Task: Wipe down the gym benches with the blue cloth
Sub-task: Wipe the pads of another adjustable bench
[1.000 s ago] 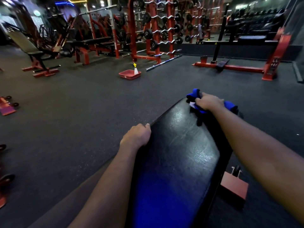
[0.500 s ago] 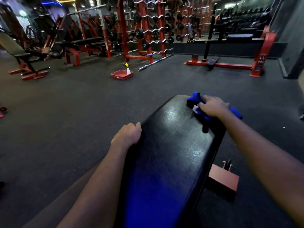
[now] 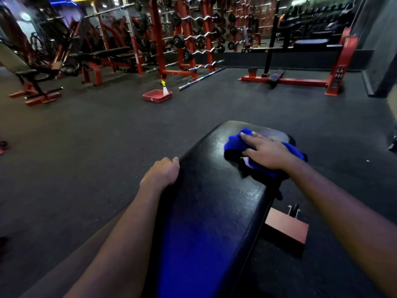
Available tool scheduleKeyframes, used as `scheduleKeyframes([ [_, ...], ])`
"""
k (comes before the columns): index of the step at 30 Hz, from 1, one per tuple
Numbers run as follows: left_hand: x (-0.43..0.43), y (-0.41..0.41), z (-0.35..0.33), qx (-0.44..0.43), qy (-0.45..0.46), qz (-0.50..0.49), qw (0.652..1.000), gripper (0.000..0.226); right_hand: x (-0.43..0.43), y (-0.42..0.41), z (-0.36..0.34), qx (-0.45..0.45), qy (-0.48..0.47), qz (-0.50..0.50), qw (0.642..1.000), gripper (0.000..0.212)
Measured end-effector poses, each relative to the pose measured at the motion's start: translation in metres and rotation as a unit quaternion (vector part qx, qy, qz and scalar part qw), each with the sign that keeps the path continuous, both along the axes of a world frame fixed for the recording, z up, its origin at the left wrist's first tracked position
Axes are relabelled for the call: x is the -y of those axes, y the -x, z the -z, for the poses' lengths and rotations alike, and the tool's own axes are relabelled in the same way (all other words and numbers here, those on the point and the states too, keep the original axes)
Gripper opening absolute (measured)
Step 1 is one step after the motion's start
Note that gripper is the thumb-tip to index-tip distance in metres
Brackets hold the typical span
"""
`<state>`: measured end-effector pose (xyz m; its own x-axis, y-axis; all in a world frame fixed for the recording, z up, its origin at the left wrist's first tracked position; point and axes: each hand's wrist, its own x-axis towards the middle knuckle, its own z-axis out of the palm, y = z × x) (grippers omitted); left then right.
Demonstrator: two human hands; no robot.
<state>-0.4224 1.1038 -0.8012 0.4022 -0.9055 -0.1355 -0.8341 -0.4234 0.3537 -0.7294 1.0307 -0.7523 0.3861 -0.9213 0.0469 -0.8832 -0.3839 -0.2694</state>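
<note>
Right hand (image 3: 266,153) flat, fingers straight, pressing blue cloth (image 3: 234,143) onto far right end of bench (image 3: 210,201). Left hand (image 3: 161,174) curled over bench's left edge, bracing. Judgement: mid-wipe on this bench, near half probably still to do. Other benches (image 3: 107,53) back left likely pending.

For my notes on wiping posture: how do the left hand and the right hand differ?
The left hand curls over the left edge of the bench pad; the right hand lies flat with straight fingers. The left hand touches bare pad, the right hand presses the blue cloth. The left hand sits nearer the person, the right hand near the far end. Both rest on that pad.
</note>
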Motion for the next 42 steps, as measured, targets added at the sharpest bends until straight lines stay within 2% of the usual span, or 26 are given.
scheduleKeyframes([
  [6, 0.0, 0.0, 0.003, 0.02, 0.005, 0.015, 1.0, 0.057, 0.04, 0.001, -0.019, 0.036, -0.025, 0.161, 0.986, 0.059],
  [8, -0.002, 0.001, 0.001, 0.022, 0.0, 0.013, 1.0, 0.055, 0.042, -0.012, -0.022, 0.016, -0.03, 0.14, 0.99, 0.056],
  [12, -0.009, 0.012, -0.01, 0.001, 0.0, -0.001, 1.0, 0.049, 0.012, -0.027, -0.012, -0.025, -0.014, 0.023, 0.999, 0.056],
  [16, -0.024, 0.026, -0.031, -0.042, 0.011, -0.028, 0.999, 0.054, -0.042, -0.025, -0.007, 0.02, 0.004, -0.011, 1.0, 0.056],
  [18, -0.036, 0.032, -0.039, -0.032, 0.011, -0.011, 0.999, 0.055, -0.072, -0.023, -0.004, 0.046, -0.005, -0.017, 0.999, 0.057],
  [22, -0.06, 0.044, -0.056, 0.023, 0.119, 0.006, 0.993, 0.032, -0.122, -0.018, 0.002, 0.109, -0.018, -0.011, 0.994, 0.056],
  [23, -0.065, 0.047, -0.062, 0.014, 0.156, 0.013, 0.988, 0.03, -0.13, -0.018, 0.002, 0.184, -0.035, -0.004, 0.982, 0.05],
  [24, -0.066, 0.049, -0.066, -0.008, 0.193, 0.027, 0.981, 0.031, -0.14, -0.016, -0.003, 0.299, -0.063, -0.004, 0.952, 0.039],
  [26, -0.072, 0.056, -0.078, -0.078, 0.254, 0.074, 0.961, 0.042, -0.154, -0.012, -0.019, 0.536, -0.135, -0.004, 0.833, 0.022],
  [27, -0.078, 0.061, -0.087, -0.112, 0.268, 0.115, 0.95, 0.051, -0.157, -0.01, -0.029, 0.612, -0.149, -0.007, 0.777, 0.028],
  [29, -0.09, 0.077, -0.107, -0.174, 0.249, 0.216, 0.928, 0.067, -0.166, -0.002, -0.051, 0.686, -0.173, -0.039, 0.705, 0.034],
  [31, -0.101, 0.092, -0.127, -0.234, 0.201, 0.274, 0.911, 0.071, -0.173, 0.004, -0.072, 0.699, -0.185, -0.083, 0.686, 0.024],
  [34, -0.109, 0.107, -0.153, -0.303, 0.156, 0.283, 0.897, 0.052, -0.171, 0.012, -0.095, 0.697, -0.19, -0.064, 0.688, 0.027],
  [37, -0.12, 0.116, -0.178, -0.277, 0.172, 0.259, 0.909, 0.022, -0.174, 0.021, -0.105, 0.684, -0.196, -0.028, 0.702, 0.027],
  [39, -0.125, 0.117, -0.19, -0.243, 0.202, 0.248, 0.916, 0.019, -0.181, 0.027, -0.107, 0.662, -0.2, -0.014, 0.722, 0.031],
  [42, -0.133, 0.12, -0.21, -0.201, 0.215, 0.247, 0.923, 0.016, -0.191, 0.032, -0.111, 0.601, -0.181, -0.018, 0.778, 0.079],
])
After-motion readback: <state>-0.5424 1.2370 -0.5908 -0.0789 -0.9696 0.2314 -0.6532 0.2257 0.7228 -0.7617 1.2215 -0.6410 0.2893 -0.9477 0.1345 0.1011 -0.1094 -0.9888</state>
